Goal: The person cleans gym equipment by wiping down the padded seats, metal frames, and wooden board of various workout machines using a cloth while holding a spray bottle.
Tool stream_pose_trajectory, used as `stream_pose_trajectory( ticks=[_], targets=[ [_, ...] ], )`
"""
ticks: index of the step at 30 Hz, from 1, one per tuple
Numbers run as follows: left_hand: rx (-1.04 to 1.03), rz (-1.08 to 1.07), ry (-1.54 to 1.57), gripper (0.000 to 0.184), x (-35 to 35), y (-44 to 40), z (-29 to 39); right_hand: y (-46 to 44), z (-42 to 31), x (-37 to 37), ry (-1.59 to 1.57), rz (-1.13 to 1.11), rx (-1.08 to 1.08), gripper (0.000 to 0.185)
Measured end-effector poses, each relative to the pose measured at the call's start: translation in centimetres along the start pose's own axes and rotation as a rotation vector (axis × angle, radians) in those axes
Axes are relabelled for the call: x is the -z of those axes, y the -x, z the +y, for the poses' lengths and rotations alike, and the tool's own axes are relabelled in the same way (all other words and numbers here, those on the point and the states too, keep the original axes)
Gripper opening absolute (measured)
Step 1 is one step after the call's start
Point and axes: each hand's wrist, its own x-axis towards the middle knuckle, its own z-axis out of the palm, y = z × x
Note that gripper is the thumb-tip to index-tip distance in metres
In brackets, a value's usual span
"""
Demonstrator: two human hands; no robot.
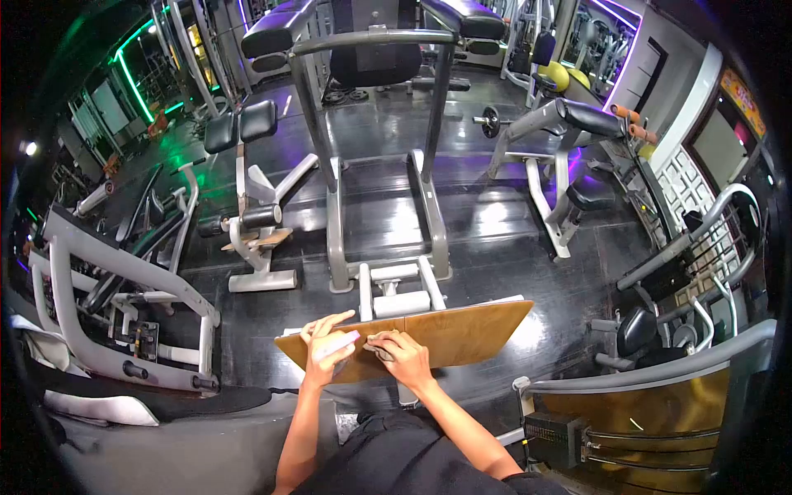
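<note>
My left hand (318, 356) is closed around a small white bottle (332, 343) with a pink end, just over the left part of a brown wooden board (470, 337). Bunched under the fingers of my right hand (404, 359) is a greyish cloth (379, 346), pressed against the board's face near its middle. The board slants towards me on a grey metal frame (401, 304). Part of the cloth is hidden by my fingers, and the bottle's lower part is hidden by my left hand.
A tall grey frame with padded arms (375, 37) rises straight ahead. Padded benches stand to the left (256, 121) and right (590, 118). Close by are a grey machine frame (132, 264) at left and a curved rail (652, 379) at right. The floor (487, 285) is dark and glossy.
</note>
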Motion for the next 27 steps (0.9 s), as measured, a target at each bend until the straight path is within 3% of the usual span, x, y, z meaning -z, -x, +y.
stream_pose_trajectory(
  ticks=[6, 11, 14, 16, 21, 23, 24, 27],
  targets=[
    [-0.205, -0.096, 0.090, 0.027, -2.3, -1.9, 2.1, 0.3, 2.7, 4.8, 0.036, 0.090, -0.130, 0.025],
    [-0.198, -0.178, 0.277, 0.026, -3.8, -3.9, 2.3, -1.1, 1.8, 6.4, -0.041, 0.268, -0.261, 0.025],
    [-0.122, -0.129, 0.406, 0.032, -4.2, -4.8, 2.8, -1.9, 1.2, 5.7, -0.042, 0.286, -0.208, 0.026],
    [0.080, -0.182, 0.420, 0.031, -3.3, -5.3, 3.3, -2.9, 0.8, 5.3, -0.007, 0.268, -0.111, 0.028],
    [0.020, -0.156, 0.427, 0.030, -3.5, -5.8, 1.8, -2.0, 1.9, 4.5, -0.013, 0.247, -0.044, 0.034],
    [0.088, -0.208, 0.372, 0.027, -3.1, -5.5, 2.2, -0.6, 3.1, 4.2, 0.029, 0.156, 0.029, 0.035],
    [0.003, -0.167, 0.339, 0.025, -3.3, -5.5, 1.9, 0.1, 3.9, 4.1, 0.049, 0.118, 0.059, 0.035],
    [0.025, -0.140, 0.300, 0.022, -3.3, -5.5, 3.0, 1.6, 5.7, 5.0, 0.070, -0.005, 0.094, 0.033]
  ],
)
